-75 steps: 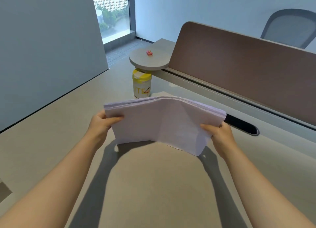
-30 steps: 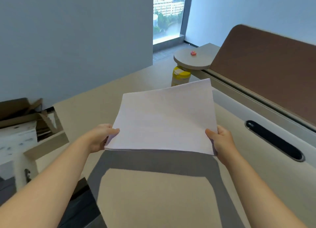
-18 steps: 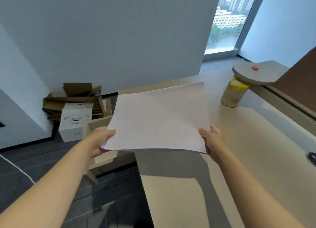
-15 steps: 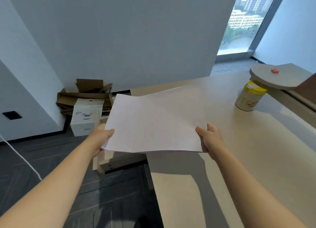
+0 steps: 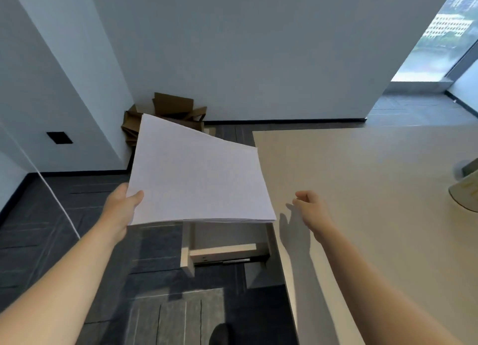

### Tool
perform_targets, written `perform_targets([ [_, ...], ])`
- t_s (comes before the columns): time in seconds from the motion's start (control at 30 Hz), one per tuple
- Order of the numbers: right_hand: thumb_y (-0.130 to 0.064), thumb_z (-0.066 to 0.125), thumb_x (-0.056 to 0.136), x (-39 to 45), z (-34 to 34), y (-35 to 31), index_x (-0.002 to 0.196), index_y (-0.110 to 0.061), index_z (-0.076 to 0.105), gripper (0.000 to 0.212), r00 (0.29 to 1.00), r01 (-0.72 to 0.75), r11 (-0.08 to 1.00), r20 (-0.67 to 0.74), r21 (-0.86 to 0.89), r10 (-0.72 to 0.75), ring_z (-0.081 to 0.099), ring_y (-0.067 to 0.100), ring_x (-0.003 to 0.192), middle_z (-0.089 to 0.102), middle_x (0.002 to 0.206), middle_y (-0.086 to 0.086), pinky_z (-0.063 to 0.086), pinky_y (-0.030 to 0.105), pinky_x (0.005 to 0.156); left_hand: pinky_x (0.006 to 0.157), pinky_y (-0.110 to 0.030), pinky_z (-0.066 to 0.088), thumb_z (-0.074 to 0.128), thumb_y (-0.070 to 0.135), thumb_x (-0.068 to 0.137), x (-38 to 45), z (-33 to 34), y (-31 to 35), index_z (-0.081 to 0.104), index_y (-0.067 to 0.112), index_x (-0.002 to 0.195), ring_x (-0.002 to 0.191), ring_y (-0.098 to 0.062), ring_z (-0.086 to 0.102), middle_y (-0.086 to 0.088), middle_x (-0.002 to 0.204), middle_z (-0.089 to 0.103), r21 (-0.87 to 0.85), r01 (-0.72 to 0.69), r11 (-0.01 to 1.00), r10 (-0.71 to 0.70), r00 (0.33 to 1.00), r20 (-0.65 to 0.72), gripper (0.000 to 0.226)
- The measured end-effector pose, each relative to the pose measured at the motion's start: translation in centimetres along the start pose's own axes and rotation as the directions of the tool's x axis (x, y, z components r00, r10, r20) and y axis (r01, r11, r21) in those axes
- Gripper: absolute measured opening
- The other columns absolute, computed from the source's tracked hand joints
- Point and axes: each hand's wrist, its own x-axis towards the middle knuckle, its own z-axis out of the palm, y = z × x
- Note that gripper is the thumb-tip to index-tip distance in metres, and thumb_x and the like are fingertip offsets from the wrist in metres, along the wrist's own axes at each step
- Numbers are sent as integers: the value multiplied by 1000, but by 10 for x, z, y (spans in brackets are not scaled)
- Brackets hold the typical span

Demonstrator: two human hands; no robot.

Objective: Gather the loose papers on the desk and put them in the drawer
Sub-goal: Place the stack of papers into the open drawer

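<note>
A stack of white papers [image 5: 199, 174] hangs in the air past the desk's left edge, tilted, with my left hand [image 5: 121, 207] gripping its near left corner. My right hand [image 5: 309, 207] is off the papers, hovering over the beige desk [image 5: 375, 189] near its left edge, fingers loosely curled and holding nothing. Below the stack, a pale wooden drawer [image 5: 222, 251] sticks out from under the desk; the papers hide its far part.
Flattened cardboard boxes [image 5: 170, 112] lean in the wall corner behind the papers. Dark floor tiles [image 5: 51, 241] lie left of the desk. A white cord [image 5: 51, 189] runs diagonally at the left. A yellowish container [image 5: 465, 192] is cut off at the right edge.
The view has swung left and down. My right hand has let go of the stack, which my left hand now carries alone out past the desk edge, above the drawer.
</note>
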Motion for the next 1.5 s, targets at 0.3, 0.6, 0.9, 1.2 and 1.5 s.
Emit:
perform_targets([
  [0.3,-10,48,89,55,34,-4,122,0,53,34,996,-5,950,-81,-313,-21,49,31,118,55,128,18,39,31,95,75,-28,41,40,5,94,60,21,-20,47,-2,125,98,-20,46,-16,120,55,166,55,985,-52,998,-21,33],
  [0.6,-17,44,92,81,34,2,137,-10,40,46,977,154,770,-22,-620,-213,28,29,137,33,149,10,23,38,113,62,-26,37,35,6,95,70,103,-65,48,5,117,84,-17,47,-7,105,47,278,132,952,-162,983,90,26],
  [0.9,-27,36,95,88,34,22,140,-16,33,47,946,237,654,18,-718,-323,20,25,142,27,153,6,15,39,115,90,-32,41,41,0,90,76,169,-105,43,-2,128,120,-33,50,-17,133,52,446,174,878,-338,885,321,38],
  [1.2,-26,35,95,88,35,24,141,-16,33,47,945,237,663,11,-710,-327,18,25,143,26,154,6,14,39,115,101,-35,40,45,4,88,77,183,-119,49,0,128,121,-34,52,-17,133,56,503,140,853,-355,861,363,41],
  [1.5,-22,35,95,75,37,27,140,-14,34,46,941,253,696,5,-672,-337,17,24,144,27,154,7,12,38,117,118,-41,17,43,14,92,71,141,-101,39,9,139,145,-29,18,-12,153,30,645,-192,740,78,976,202,48],
])
